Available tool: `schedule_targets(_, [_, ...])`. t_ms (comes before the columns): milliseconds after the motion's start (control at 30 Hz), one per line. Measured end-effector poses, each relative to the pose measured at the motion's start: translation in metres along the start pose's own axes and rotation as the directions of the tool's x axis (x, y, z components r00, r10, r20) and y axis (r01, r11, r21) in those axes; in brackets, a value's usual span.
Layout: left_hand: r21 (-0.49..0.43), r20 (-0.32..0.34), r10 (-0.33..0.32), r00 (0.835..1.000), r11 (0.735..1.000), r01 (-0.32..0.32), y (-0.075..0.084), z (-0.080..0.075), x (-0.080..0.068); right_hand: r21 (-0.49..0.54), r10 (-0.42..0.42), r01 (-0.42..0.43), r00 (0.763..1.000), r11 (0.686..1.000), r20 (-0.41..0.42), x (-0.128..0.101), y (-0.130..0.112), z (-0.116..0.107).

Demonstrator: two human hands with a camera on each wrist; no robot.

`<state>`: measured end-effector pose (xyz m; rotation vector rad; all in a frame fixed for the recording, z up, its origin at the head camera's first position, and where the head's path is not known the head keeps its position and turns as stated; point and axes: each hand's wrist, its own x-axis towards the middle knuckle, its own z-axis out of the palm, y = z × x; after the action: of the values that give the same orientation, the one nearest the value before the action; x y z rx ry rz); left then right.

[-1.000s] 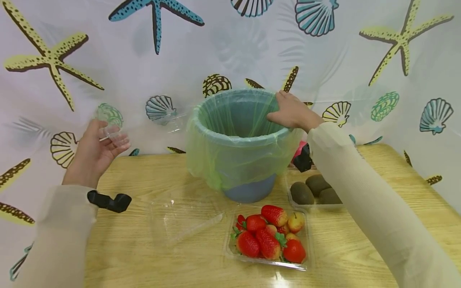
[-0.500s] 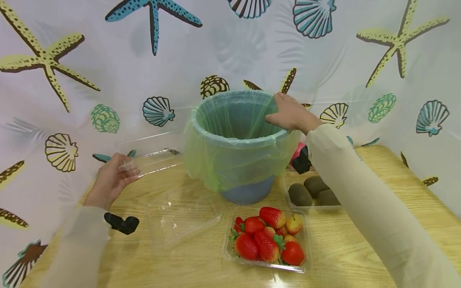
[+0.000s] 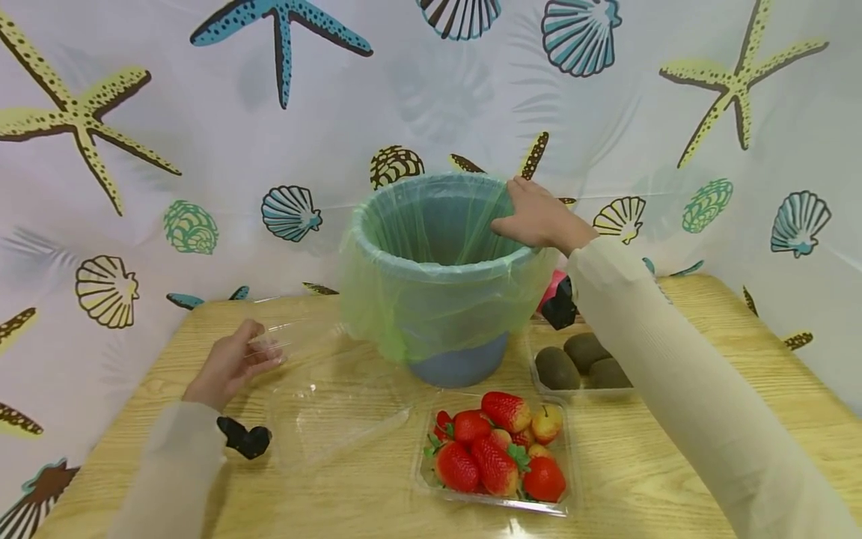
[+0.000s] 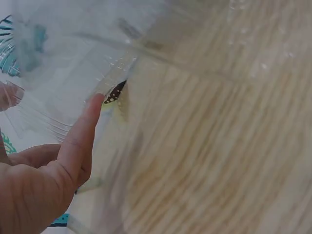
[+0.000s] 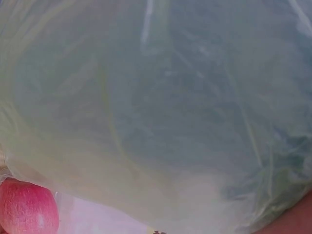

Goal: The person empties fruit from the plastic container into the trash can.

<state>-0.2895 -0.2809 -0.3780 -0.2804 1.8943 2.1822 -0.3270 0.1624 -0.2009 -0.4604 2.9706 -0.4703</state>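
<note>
Left hand [image 3: 232,364] low at the table's [image 3: 673,464] left front, fingers and thumb pinching the corner of a clear plastic lid [image 3: 306,340]: thin, glossy, ribbed near the edge, nearly invisible against the wood. Lid's long axis runs roughly left to right, from the hand toward the bin; it sits just above or on the table, tilt hard to judge. In the left wrist view the lid [image 4: 73,87] fills the upper frame, blurred, one finger laid flat along its edge. A second clear tray [image 3: 337,419] lies flat on the table just in front, beside the strawberry punnet [image 3: 494,453]: shallow clear rectangle, red berries plus two small yellowish fruits. Right hand [image 3: 535,217] rests on the far right rim of the bin [image 3: 434,262], fingers curled over the rim, gripping liner and edge together. Bin upright, round, blue plastic, mouth up, lined with a thin, wrinkled green translucent bag [image 3: 377,314] draped down the outside. Right wrist view: bag film [image 5: 156,107] close up, a red apple [image 5: 27,207] at lower left. Three brown fuzzy kiwis [image 3: 582,363] in a clear tray right of the bin. Table is pale wood grain; backdrop a shell-and-starfish curtain [image 3: 202,112].
</note>
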Motion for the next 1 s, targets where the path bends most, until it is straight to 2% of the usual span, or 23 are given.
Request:
schedule_targets(233, [0.006, 0.026, -0.042, 0.999, 0.999, 0.042, -0.009, -0.004, 0.002, 0.007, -0.006, 0.006, 1.0, 1.0, 0.003, -0.001, -0.002, 0.0])
schedule_targets(300, [0.032, 0.031, -0.05, 0.998, 0.998, 0.049, -0.011, -0.005, 0.002, 0.007, -0.006, 0.006, 1.0, 1.0, 0.002, -0.001, -0.002, 0.0])
schedule_targets(400, [0.118, 0.027, -0.054, 0.998, 0.992, 0.05, -0.014, -0.004, 0.003, 0.006, -0.005, 0.005, 1.0, 1.0, 0.001, -0.001, -0.002, 0.001])
schedule_targets(567, [0.269, 0.023, -0.042, 0.999, 0.962, 0.034, -0.015, 0.0, 0.005, 0.009, -0.002, 0.002, 1.0, 1.0, 0.0, -0.002, -0.002, 0.0])
schedule_targets(733, [0.387, 0.024, -0.035, 0.999, 0.922, 0.023, -0.016, 0.001, 0.006, 0.015, -0.005, 0.005, 1.0, 1.0, 0.004, -0.002, -0.002, 0.001])
schedule_targets(900, [0.469, 0.008, -0.03, 1.0, 0.883, 0.023, -0.015, 0.0, 0.006, 0.012, -0.01, 0.01, 1.0, 1.0, -0.001, -0.001, -0.001, 0.001])
schedule_targets(1000, [0.485, 0.01, -0.025, 1.0, 0.874, 0.018, -0.015, 0.0, 0.006, 0.013, -0.011, 0.011, 1.0, 1.0, -0.002, -0.001, -0.001, 0.001])
